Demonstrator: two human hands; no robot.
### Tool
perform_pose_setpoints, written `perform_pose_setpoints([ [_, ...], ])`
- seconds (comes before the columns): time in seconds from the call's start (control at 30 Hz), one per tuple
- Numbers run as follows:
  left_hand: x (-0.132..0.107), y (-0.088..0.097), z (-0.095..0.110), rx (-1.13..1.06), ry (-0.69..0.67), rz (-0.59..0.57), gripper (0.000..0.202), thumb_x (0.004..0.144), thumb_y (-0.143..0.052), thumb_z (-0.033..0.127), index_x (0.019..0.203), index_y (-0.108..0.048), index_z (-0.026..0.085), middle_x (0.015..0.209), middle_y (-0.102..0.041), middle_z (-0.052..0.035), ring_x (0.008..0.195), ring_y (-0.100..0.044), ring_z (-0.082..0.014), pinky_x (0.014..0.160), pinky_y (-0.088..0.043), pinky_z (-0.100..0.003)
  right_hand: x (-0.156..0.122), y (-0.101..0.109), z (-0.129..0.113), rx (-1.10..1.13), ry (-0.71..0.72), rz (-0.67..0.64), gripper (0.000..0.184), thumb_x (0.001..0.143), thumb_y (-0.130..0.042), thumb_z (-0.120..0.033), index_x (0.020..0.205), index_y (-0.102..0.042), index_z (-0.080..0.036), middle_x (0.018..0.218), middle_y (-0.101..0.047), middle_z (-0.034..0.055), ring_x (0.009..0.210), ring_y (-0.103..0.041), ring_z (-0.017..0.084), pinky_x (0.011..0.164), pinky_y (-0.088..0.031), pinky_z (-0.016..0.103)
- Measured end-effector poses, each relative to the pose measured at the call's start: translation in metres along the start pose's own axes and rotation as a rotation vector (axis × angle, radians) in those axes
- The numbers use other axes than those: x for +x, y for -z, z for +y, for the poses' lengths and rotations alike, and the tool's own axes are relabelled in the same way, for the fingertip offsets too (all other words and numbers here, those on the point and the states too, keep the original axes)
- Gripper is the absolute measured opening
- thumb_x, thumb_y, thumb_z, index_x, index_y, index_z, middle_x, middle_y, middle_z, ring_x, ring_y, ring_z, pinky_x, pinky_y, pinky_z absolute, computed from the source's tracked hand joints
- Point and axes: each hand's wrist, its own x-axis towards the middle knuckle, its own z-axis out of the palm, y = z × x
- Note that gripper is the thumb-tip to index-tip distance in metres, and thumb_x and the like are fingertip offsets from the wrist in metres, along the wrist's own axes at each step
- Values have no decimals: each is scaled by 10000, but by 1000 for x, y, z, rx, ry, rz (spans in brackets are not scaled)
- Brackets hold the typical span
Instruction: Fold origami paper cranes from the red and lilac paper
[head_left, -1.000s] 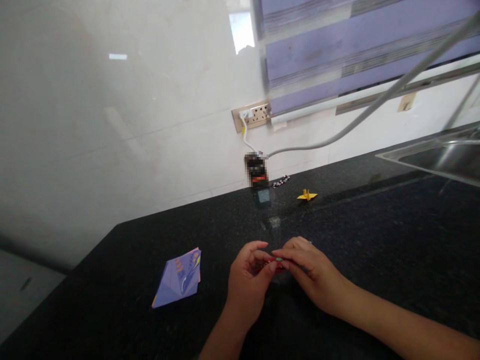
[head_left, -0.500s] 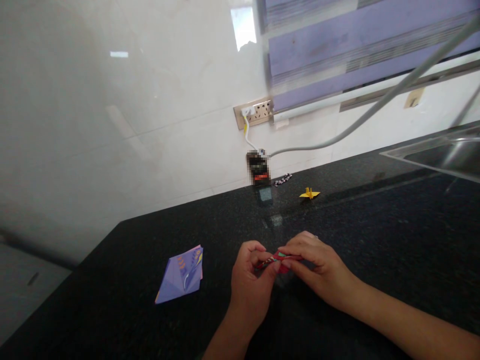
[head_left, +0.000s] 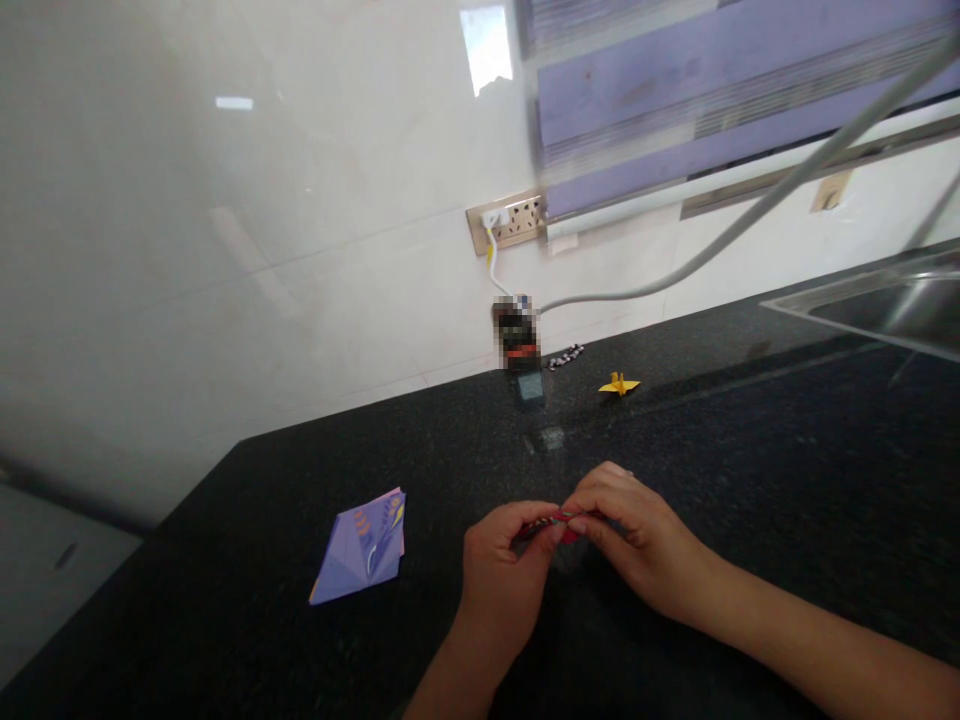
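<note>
A small piece of red patterned folded paper [head_left: 571,536] is pinched between both hands above the dark counter. My left hand [head_left: 506,560] grips its left side between thumb and fingers. My right hand [head_left: 637,525] pinches the right side, its fingertips close to those of the left. Most of the paper is hidden behind my fingers; a red tip shows below them. Beyond my hands a yellow paper crane [head_left: 619,385] stands on the counter. To the left lie purple patterned paper sheets [head_left: 360,550], with a pink edge showing beneath.
The black counter [head_left: 285,500] meets a pale tiled wall. A phone-like pixelated object [head_left: 517,335] leans there, beside a beaded strand [head_left: 565,358]. A wall socket [head_left: 510,222] holds a plug with a white cable. A grey hose [head_left: 720,245] crosses the right; a sink [head_left: 885,305] sits at far right.
My left fingers have come down flatter over the red paper, and its green inside no longer shows as it did. The right hand has barely moved.
</note>
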Motion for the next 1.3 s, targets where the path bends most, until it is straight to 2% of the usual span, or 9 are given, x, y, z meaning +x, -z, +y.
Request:
perform_pose_setpoints([
  [0.3,1,1,-2,215,-277,22,136,748,-540,128,835,-643,150,746,-648,-40,699,-578,-138,657,-453,-264,1,-1,0,-2,45,-16,123,823,-456,-126,805,-569,-172,735,-567,33,730,-487,150,682,-382,304],
  [0.47,-1,3,-2,276,-352,47,127,760,-519,117,818,-630,134,729,-638,-48,684,-567,-143,642,-447,-277,0,-1,2,-57,123,-6,125,815,-470,-128,883,-570,-158,764,-572,50,737,-485,157,671,-389,305],
  [1.3,1,3,4,322,-304,-15,159,783,-474,143,700,-607,167,713,-637,-27,684,-558,-143,657,-428,-274,1,5,1,-61,124,-50,134,801,-449,-111,803,-569,-171,721,-567,39,720,-496,158,678,-395,316],
])
